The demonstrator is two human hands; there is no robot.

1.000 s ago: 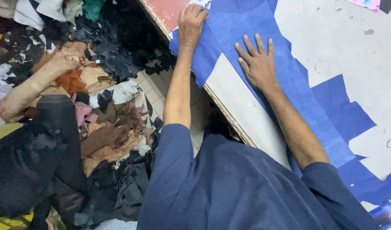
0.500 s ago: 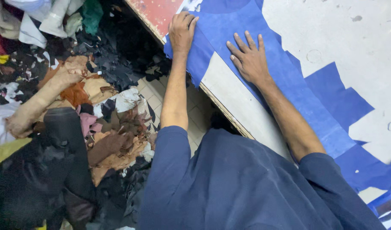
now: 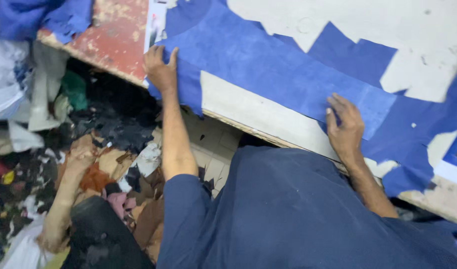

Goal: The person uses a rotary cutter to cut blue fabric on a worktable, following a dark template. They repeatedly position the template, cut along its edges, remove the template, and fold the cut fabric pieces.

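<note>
A large blue sheet (image 3: pixel 268 69) with cut-out gaps lies on a white tabletop (image 3: pixel 348 20), and one corner hangs over the near edge. My left hand (image 3: pixel 160 69) grips that hanging corner at the table's edge, fingers over the top and thumb spread. Further right along the same edge, my right hand (image 3: pixel 346 125) lies palm down on a blue strip of the sheet and presses it flat. Both forearms are bare. My dark blue shirt (image 3: pixel 298 219) fills the bottom of the view.
A worn red part of the table (image 3: pixel 111 37) lies left of the sheet, with a bunched blue cloth (image 3: pixel 34 17) beyond it. Below the table a heap of brown, black, pink and white scraps (image 3: pixel 114 169) covers the floor. White cloth (image 3: pixel 9 84) piles up at the far left.
My right hand has slid right along the table edge, away from my left hand. My left hand has stayed on the sheet's hanging corner. The view has shifted.
</note>
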